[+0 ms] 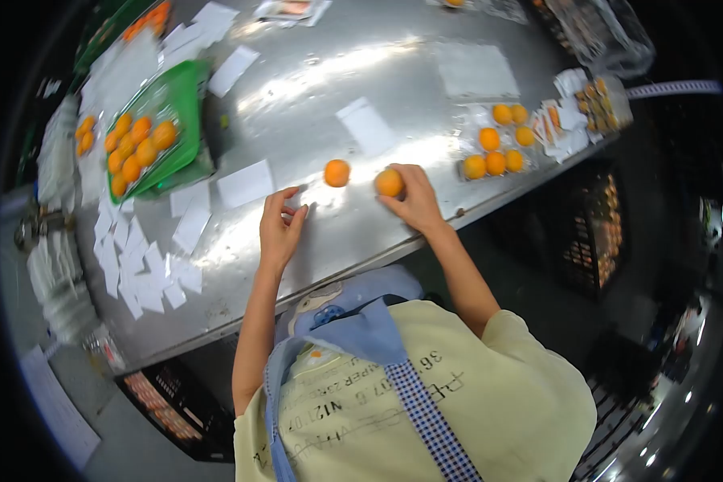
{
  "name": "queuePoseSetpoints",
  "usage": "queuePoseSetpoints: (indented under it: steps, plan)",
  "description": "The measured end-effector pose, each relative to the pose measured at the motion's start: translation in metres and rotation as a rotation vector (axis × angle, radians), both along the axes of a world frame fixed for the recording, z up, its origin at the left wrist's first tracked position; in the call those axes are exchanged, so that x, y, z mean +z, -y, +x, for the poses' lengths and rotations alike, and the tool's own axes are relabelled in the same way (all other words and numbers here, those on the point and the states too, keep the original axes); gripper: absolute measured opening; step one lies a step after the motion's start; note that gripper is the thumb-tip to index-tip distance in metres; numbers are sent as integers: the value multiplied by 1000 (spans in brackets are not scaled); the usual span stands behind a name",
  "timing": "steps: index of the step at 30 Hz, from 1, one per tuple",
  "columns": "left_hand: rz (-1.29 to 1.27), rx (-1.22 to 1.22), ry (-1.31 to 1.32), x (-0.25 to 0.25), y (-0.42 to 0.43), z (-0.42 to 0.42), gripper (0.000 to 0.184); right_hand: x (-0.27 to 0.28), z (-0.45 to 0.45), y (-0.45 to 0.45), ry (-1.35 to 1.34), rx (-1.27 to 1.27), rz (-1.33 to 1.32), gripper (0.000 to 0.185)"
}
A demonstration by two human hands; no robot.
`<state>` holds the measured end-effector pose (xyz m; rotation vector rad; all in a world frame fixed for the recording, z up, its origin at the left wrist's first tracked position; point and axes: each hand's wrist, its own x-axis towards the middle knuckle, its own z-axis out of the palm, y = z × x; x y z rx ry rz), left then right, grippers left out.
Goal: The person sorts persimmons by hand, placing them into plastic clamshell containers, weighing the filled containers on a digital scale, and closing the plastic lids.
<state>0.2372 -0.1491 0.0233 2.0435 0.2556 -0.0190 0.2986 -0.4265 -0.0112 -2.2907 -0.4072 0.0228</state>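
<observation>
My right hand [417, 202] has its fingers and thumb around an orange [389, 182] over the metal table. A second orange [336, 173] sits on the steel between my two hands, touched by neither. To its left, my left hand [281, 230] is open, with thumb and fingertips apart and nothing between them. Close to that hand lies a white paper slip [246, 184]. Another slip [365, 126] rests just beyond the oranges.
A green tray [188, 120] with several oranges under clear film stands at the left. Scattered white slips [142, 273] cover the near left. Clear packs of oranges [495, 163] lie at the right. Dark crates [590, 241] stand below the table edge.
</observation>
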Motion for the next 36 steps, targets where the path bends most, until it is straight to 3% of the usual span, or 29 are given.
queuePoseSetpoints:
  steps: [6,9,10,13,15,17,19,22,25,28,34,36]
  plan:
    - [148,-27,-21,-10,62,58,53,8,5,26,44,-140,7,57]
    - [284,-105,12,-43,68,75,57,6,10,40,13,-159,0,57]
    - [194,-104,-35,-49,69,78,51,6,12,43,1,-149,2,57]
    - [-409,-23,-257,-28,100,86,45,1,15,51,34,-126,0,60]
    - [-482,-56,-293,-25,119,90,41,11,17,54,56,-126,0,61]
    - [-522,-110,-350,-29,131,93,40,21,22,62,111,-129,39,51]
    - [-291,-157,-236,-36,139,93,40,26,27,80,154,-124,68,47]
    - [160,-244,-128,-20,145,95,38,21,49,117,286,-316,-14,36]
    - [248,-215,-20,-24,144,92,36,22,72,152,196,-499,-198,40]
    - [154,-174,-90,-18,145,91,36,25,85,161,193,-546,-446,44]
    - [80,-97,-58,-15,140,90,31,27,96,161,23,-549,-496,50]
    - [55,-58,-14,-10,141,90,28,30,96,162,-7,-574,-394,48]
